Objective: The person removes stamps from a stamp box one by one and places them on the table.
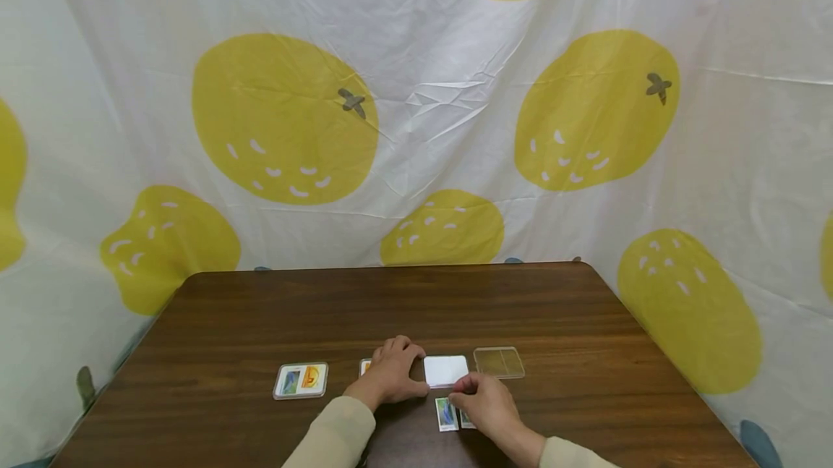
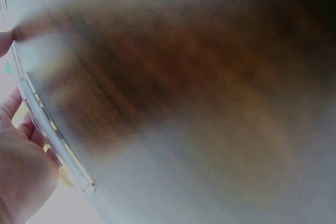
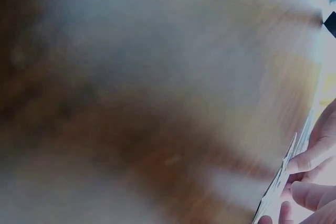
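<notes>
Around the white card (image 1: 446,371)

It lies far from the table's (image 1: 260,323) back edge, beside the left hand (image 1: 392,372), thumb spread. The right hand's (image 1: 489,407) fingers bend near picture cards (image 1: 445,416) (whether pinching, I cannot tell). Only the head view shows their pictures.

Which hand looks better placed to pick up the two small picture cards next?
Probably the right hand: it partly hides one picture card and is close beside the other, while the left hand lies farther off, left of the white card.

L grip (image 1: 392,372) is spread w/ thumb (image 1: 416,389) apart, R grip (image 1: 487,404) has bent fingers (image 1: 467,383), & both forearms (image 1: 335,433) angle inward.
</notes>
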`<state>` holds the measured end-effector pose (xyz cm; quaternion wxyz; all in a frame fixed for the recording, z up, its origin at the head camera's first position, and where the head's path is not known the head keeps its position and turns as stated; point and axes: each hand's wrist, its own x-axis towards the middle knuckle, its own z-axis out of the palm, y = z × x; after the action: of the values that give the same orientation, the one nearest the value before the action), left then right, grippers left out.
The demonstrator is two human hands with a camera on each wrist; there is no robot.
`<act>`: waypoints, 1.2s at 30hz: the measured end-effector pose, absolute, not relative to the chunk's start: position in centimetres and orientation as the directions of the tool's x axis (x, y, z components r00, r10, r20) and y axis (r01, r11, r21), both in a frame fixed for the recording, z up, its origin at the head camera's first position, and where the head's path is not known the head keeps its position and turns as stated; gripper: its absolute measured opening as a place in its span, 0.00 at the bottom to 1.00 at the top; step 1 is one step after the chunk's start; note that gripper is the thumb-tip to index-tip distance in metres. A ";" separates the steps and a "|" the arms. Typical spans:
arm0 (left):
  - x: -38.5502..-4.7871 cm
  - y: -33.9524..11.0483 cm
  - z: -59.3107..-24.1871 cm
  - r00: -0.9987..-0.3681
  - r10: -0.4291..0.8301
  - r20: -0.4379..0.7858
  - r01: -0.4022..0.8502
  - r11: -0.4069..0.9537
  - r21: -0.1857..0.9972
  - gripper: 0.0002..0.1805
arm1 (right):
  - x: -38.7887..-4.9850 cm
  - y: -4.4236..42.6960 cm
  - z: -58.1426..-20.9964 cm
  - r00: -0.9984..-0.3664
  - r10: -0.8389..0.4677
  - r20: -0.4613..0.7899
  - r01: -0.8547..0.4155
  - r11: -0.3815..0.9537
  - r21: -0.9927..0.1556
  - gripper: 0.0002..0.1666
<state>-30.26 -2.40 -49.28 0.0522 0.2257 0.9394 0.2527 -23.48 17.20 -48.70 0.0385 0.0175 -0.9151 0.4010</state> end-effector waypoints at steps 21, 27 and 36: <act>-30.3 -2.5 -49.2 -0.890 0.456 0.008 0.400 0.771 0.495 0.29 | -25.7 20.6 -46.7 -0.974 -0.060 0.220 -0.198 0.703 -0.684 0.14; -30.3 -2.5 -49.1 -0.887 0.461 0.007 0.402 0.765 0.503 0.29 | -28.0 23.9 -46.4 -0.975 -0.091 0.202 -0.204 0.719 -0.664 0.20; -30.2 -2.5 -49.1 -0.890 0.456 0.002 0.396 0.770 0.500 0.29 | -30.1 28.6 -47.0 -0.955 -0.271 0.122 -0.288 0.742 -0.606 0.30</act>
<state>-30.18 -2.51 -49.06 0.0596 0.2267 0.9389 0.2521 -30.10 28.61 -47.03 0.0128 0.1498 -0.9331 0.3267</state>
